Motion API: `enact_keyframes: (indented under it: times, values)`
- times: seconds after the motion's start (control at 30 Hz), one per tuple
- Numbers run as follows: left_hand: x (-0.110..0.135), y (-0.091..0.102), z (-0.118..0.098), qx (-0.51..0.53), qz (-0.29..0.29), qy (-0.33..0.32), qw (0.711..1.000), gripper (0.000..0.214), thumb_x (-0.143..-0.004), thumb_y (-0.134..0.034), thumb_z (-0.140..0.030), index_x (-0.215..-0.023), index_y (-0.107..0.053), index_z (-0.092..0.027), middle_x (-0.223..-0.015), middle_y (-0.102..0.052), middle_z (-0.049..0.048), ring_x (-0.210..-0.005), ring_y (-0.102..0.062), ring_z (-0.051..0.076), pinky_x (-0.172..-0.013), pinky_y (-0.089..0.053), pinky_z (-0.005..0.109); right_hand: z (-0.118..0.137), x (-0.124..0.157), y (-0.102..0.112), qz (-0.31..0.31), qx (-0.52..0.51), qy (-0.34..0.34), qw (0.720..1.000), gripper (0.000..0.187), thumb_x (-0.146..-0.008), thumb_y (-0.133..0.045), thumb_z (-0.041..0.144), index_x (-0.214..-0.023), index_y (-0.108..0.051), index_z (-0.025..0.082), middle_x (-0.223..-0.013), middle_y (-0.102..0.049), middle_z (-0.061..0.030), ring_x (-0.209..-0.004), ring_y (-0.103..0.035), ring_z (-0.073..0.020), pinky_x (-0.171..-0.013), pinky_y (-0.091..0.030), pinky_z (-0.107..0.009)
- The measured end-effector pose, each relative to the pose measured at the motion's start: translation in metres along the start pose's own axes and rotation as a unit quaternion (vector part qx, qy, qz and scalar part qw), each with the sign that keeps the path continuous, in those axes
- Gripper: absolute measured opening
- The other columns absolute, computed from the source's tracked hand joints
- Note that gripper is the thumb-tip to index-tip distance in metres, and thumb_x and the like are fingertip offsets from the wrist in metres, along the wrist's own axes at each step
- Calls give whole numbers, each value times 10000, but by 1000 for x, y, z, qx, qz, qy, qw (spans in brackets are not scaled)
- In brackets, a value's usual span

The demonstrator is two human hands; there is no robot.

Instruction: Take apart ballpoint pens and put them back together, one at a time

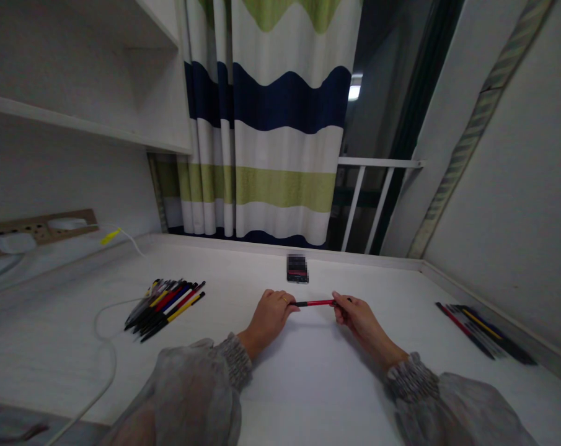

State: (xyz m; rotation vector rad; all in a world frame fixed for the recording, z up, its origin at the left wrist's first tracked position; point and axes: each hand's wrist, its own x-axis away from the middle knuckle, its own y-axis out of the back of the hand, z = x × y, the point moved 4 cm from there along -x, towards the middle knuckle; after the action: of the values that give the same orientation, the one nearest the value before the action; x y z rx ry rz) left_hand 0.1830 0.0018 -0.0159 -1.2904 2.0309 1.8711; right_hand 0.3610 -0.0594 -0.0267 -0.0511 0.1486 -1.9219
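A red pen (314, 303) is held level between both hands above the white desk (308, 384). My left hand (271, 314) is closed on its dark left end. My right hand (357, 317) pinches its right end. A pile of several pens (165, 301) in red, blue, yellow and black lies to the left of my left hand. A second row of several pens (482, 329) lies at the right, near the wall.
A small dark object (297, 268) lies on the desk just beyond the red pen. A white cable (104, 347) loops across the desk's left side. A striped curtain (271, 124) and a white railing (377, 186) stand behind the desk. Shelves (85, 124) hang at the left.
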Motion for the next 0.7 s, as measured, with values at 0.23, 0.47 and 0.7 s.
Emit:
enact_keyframes:
  times: [0.23,0.47,0.7]
  values:
    - [-1,-1,5,25,39,49,998,230,-878,-389,-165,-812,-608,-178,-836,-673,-3,-762,-580,125,-782,-306,316,6,1,3,51,7,48,998,230,-575,-716,344,-653,-614,154,-524,-572,20,-493,-487,-76,-506,-384,-212]
    - [0,-6,8,20,44,53,997,235,-884,-381,-193,-825,-608,-181,-833,-671,0,-777,-582,133,-776,-304,320,5,2,4,56,1,-18,998,329,-656,-612,488,-738,-602,170,-645,-614,-19,-503,-535,-104,-439,-397,-226]
    - [0,-4,6,-5,60,56,997,229,-881,-391,-202,-814,-606,-162,-824,-671,18,-763,-585,147,-771,-310,329,2,-4,9,52,75,32,995,292,-488,-750,376,-548,-567,156,-495,-555,32,-453,-465,-65,-459,-367,-198]
